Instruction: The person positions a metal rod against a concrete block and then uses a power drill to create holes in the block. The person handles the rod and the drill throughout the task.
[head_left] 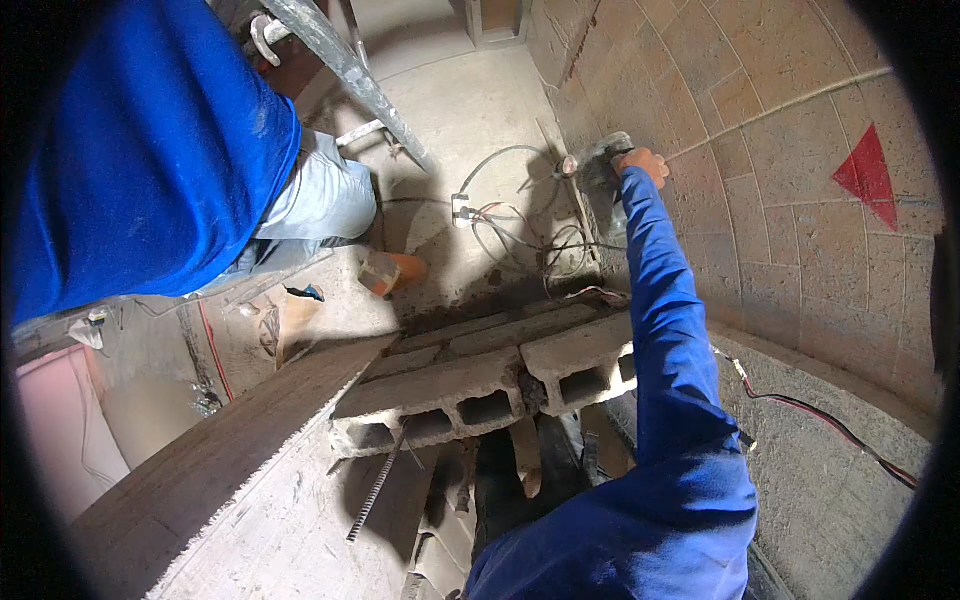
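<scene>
My right arm, in a blue sleeve, reaches far forward along the brick wall [800, 150]. At its end my right hand [645, 166] is closed at a grey, flat-faced tool [603, 172] beside the wall; its exact kind is unclear, as hand and sleeve cover part of it. A taut string [770, 122] crosses the bricks at about the hand's height. Below the arm runs a course of hollow concrete blocks [430, 395], with a dark gap between two of them. My left hand is out of the picture.
A co-worker in a blue top [170, 150] is at the left, beside a metal ladder [350, 75]. Loose cables [500, 235] and an orange-brown container [390, 272] lie on the floor. A steel bar [375, 495] sticks out by the blocks. Wires [820, 425] trail at the right.
</scene>
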